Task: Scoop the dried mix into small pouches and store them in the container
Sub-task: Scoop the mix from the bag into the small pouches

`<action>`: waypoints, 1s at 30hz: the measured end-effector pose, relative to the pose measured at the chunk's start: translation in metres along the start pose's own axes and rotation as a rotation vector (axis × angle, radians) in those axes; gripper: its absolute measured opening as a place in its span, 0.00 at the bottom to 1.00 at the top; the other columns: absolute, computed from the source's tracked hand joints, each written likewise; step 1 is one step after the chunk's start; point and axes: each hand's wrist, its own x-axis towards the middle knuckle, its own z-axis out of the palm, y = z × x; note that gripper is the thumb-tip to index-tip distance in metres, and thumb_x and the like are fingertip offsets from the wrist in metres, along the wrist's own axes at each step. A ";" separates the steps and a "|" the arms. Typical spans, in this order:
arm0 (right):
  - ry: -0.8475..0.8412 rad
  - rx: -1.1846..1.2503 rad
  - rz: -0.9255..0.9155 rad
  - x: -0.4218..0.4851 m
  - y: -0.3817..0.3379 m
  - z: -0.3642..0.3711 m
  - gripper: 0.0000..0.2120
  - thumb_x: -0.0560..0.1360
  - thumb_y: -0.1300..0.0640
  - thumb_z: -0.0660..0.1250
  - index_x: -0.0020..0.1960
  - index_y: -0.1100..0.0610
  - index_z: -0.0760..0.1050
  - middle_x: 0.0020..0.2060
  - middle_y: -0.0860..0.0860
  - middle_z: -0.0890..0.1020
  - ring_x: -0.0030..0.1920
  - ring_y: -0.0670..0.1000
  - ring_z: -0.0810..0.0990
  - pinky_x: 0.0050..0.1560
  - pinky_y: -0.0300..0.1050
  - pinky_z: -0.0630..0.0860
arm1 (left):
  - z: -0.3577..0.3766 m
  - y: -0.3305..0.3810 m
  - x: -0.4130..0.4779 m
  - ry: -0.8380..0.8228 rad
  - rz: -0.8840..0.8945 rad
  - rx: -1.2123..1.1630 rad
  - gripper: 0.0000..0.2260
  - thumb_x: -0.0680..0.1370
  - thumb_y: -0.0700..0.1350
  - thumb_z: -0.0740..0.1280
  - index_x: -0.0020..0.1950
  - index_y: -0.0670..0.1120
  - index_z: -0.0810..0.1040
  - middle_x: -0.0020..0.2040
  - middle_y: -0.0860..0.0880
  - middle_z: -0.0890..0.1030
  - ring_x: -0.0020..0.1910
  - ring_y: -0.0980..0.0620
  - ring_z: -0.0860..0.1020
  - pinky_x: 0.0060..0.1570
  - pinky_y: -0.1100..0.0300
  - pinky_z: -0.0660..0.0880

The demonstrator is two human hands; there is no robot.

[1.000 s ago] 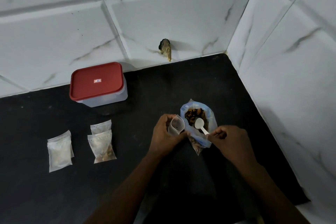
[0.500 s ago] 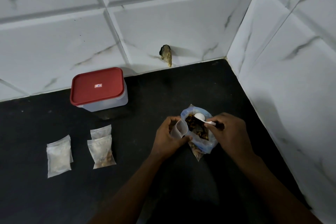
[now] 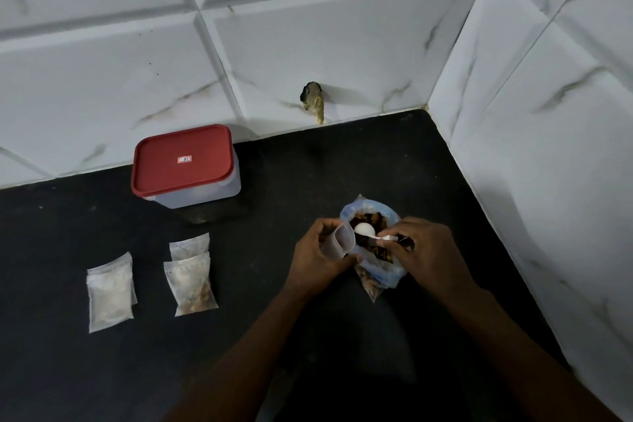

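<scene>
The right hand (image 3: 424, 250) has swung the white spoon (image 3: 364, 229) leftward across the bag (image 3: 388, 272) to the pouch (image 3: 339, 242) mouth.

Dim, soft overall; pale wall tiles (image 3: 308, 27) brightest, black desk (image 3: 68, 370) underexposed. Tile lines bow toward frame edges.

Home kitchen corner, marble-look wall tiles (image 3: 308, 31), black stone counter (image 3: 61, 363), red-lidded food container (image 3: 185, 164)
</scene>
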 end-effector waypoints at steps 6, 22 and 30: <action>0.003 -0.034 -0.027 0.009 -0.006 0.014 0.08 0.75 0.62 0.74 0.54 0.59 0.83 0.50 0.52 0.84 0.50 0.42 0.79 0.54 0.36 0.74 | 0.000 0.000 0.000 0.004 -0.014 -0.002 0.26 0.69 0.47 0.82 0.63 0.56 0.75 0.61 0.59 0.79 0.59 0.64 0.78 0.58 0.61 0.78; 0.064 0.009 0.107 -0.005 0.000 -0.008 0.06 0.74 0.59 0.76 0.51 0.55 0.85 0.43 0.45 0.84 0.43 0.36 0.81 0.45 0.28 0.75 | -0.004 -0.003 0.000 -0.022 -0.009 0.002 0.26 0.70 0.46 0.81 0.63 0.57 0.75 0.62 0.59 0.78 0.62 0.65 0.77 0.61 0.60 0.77; 0.078 0.195 0.429 -0.010 -0.017 0.008 0.03 0.75 0.57 0.76 0.47 0.50 0.84 0.37 0.42 0.84 0.39 0.36 0.83 0.41 0.30 0.77 | -0.003 -0.008 0.000 -0.019 0.003 0.002 0.26 0.69 0.45 0.82 0.63 0.56 0.75 0.61 0.57 0.80 0.62 0.60 0.79 0.63 0.52 0.79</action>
